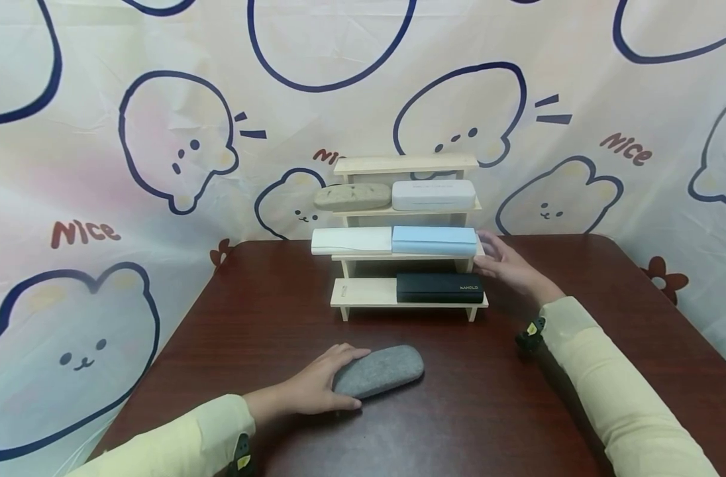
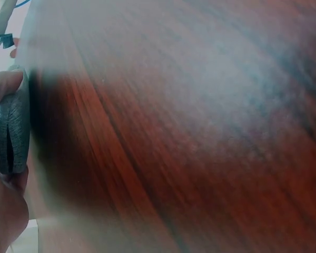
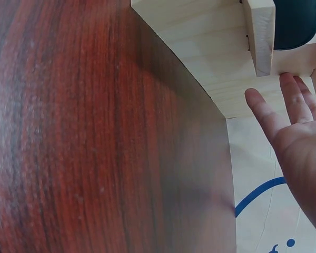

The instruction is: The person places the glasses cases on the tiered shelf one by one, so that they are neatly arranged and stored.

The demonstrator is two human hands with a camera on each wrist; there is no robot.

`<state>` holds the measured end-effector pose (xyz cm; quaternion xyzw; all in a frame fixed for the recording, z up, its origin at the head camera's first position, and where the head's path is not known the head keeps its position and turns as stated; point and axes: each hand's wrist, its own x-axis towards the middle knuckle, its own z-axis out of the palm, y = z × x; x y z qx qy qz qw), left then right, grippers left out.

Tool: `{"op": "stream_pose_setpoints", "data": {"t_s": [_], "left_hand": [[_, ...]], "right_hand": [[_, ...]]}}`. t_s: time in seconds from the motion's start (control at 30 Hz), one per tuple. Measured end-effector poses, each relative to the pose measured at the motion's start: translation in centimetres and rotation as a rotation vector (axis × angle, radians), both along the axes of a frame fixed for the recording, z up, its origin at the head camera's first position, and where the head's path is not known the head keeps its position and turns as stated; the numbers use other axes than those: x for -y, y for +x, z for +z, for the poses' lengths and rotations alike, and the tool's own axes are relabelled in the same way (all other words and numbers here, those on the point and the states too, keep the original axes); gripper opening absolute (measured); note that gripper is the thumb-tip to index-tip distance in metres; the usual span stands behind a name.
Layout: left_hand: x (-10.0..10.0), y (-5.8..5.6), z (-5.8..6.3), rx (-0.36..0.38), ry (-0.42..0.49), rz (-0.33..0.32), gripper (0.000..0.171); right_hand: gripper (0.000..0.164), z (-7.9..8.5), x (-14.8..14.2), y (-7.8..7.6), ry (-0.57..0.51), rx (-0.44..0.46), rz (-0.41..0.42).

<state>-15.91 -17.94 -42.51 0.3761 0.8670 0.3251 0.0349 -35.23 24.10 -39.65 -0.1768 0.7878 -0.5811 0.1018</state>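
Note:
My left hand (image 1: 318,383) grips a grey fabric glasses case (image 1: 381,371) by its left end, thumb on the near side and fingers on the far side. In the left wrist view, the end of the case shows a dark seam. My right hand (image 1: 511,266) is at the right side of a pale wooden tiered rack (image 1: 363,283), its fingers extended beside the second tier from the bottom. A light blue glasses case (image 1: 434,240) lies nearest those fingers. Whether the fingertips touch the rack or that case, I cannot tell.
A black case (image 1: 439,288) lies on the bottom tier. Beside the blue case sits a white case (image 1: 351,241). Above are a patterned beige case (image 1: 352,197) and another white case (image 1: 433,195). The rack stands on a dark reddish table (image 1: 267,311) before a printed cloth (image 1: 315,126).

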Motion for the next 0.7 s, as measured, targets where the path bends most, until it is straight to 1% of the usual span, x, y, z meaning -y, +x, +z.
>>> {"op": "stream_pose_setpoints", "data": {"t_s": [0.2, 0.43, 0.57, 0.7], "left_hand": [[0.1, -0.1, 0.3, -0.002, -0.001, -0.019, 0.072], [0.4, -0.3, 0.8, 0.055, 0.04, -0.04, 0.064], [0.6, -0.6, 1.0, 0.064, 0.055, -0.052, 0.062], [0.7, -0.8, 1.3, 0.088, 0.065, -0.044, 0.061]], "right_hand": [[0.078, 0.0, -0.1, -0.1, -0.002, 0.004, 0.002], [0.076, -0.1, -0.1, -0.1, -0.011, 0.006, 0.001], [0.076, -0.1, -0.1, -0.1, -0.006, 0.007, -0.002], [0.077, 0.0, 0.0, 0.0, -0.005, 0.008, -0.004]]}}
